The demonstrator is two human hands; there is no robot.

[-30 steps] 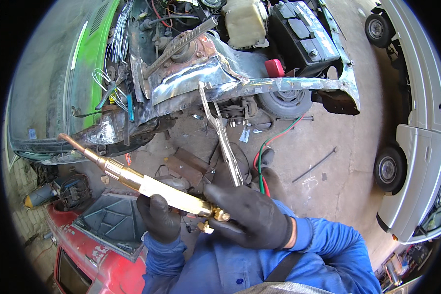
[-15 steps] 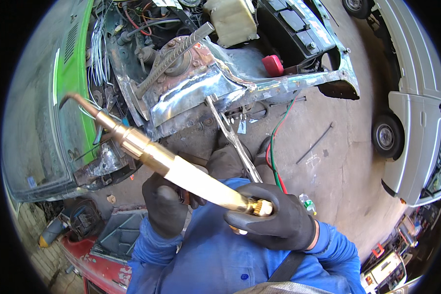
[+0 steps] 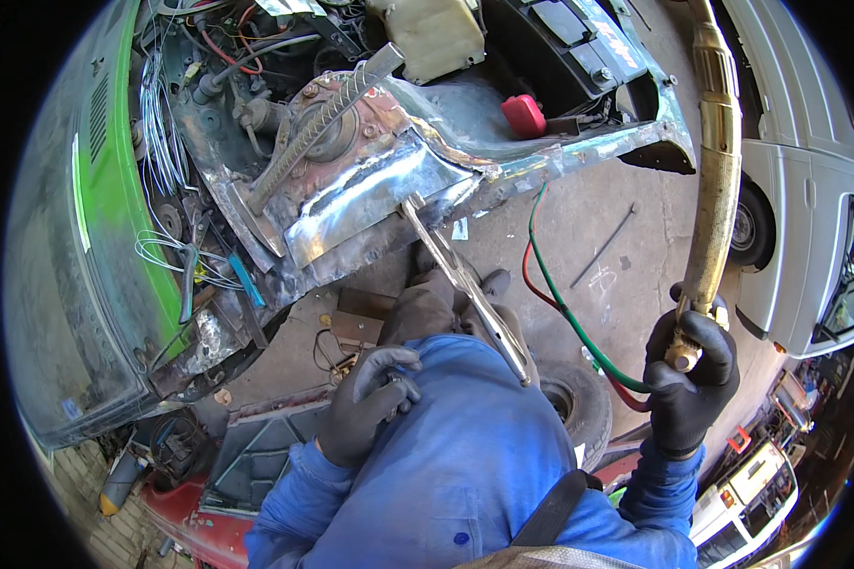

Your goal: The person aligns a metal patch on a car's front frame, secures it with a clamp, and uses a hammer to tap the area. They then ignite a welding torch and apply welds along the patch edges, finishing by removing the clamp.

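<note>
Hard daylight is falling across the yard, glaring off the bare metal panel (image 3: 370, 204) and brass torch (image 3: 716, 171). Shadows are pooling dark under the bodywork. The fisheye is bending edges near the black rim, where detail is softening.

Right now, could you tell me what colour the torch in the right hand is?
Brass-gold, seen in the head view: the torch in the right hand.
</note>
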